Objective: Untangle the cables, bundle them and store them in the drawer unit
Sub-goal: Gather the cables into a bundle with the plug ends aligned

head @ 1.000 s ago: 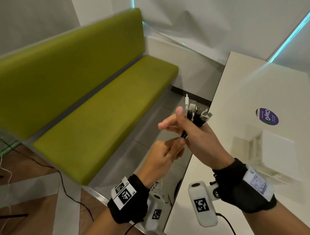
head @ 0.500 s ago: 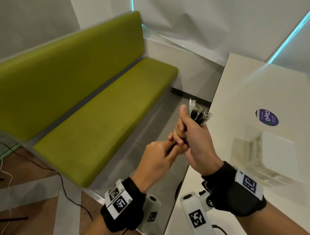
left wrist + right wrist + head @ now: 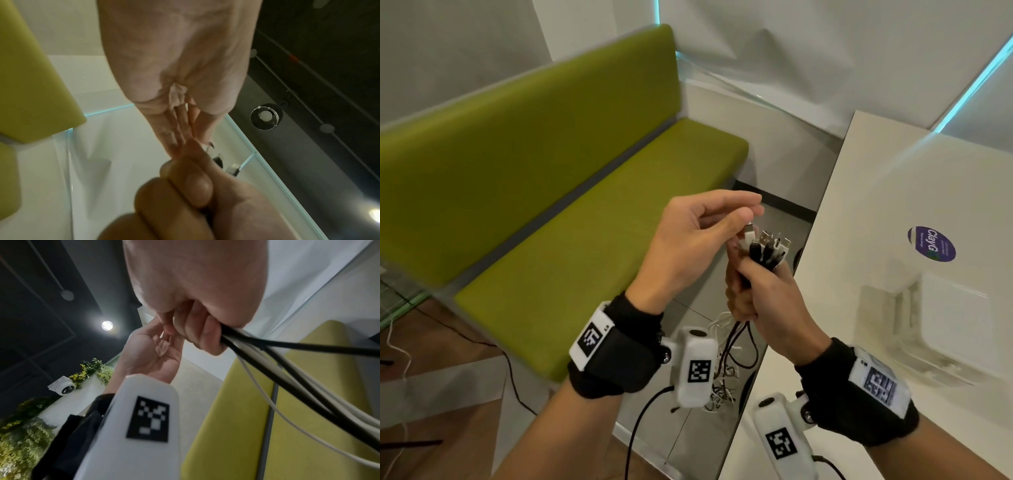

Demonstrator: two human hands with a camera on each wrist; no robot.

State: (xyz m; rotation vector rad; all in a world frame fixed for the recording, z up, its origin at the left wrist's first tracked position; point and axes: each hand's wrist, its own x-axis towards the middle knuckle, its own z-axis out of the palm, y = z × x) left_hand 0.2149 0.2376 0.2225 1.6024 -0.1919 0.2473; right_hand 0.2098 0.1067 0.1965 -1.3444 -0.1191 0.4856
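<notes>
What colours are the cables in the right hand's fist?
Black and white cables, gripped by the right hand; clearest in the right wrist view.

We appear to be in an office lounge or meeting nook. At ten o'clock a long green upholstered bench [image 3: 571,192] runs along a pale wall, and at three o'clock a glossy white tabletop [image 3: 887,205] carries a round purple sticker [image 3: 931,244]. Overhead we see a dark ceiling with a round spotlight [image 3: 107,325], a dome security camera [image 3: 64,388] and leafy greenery [image 3: 92,369] along a ledge.
</notes>
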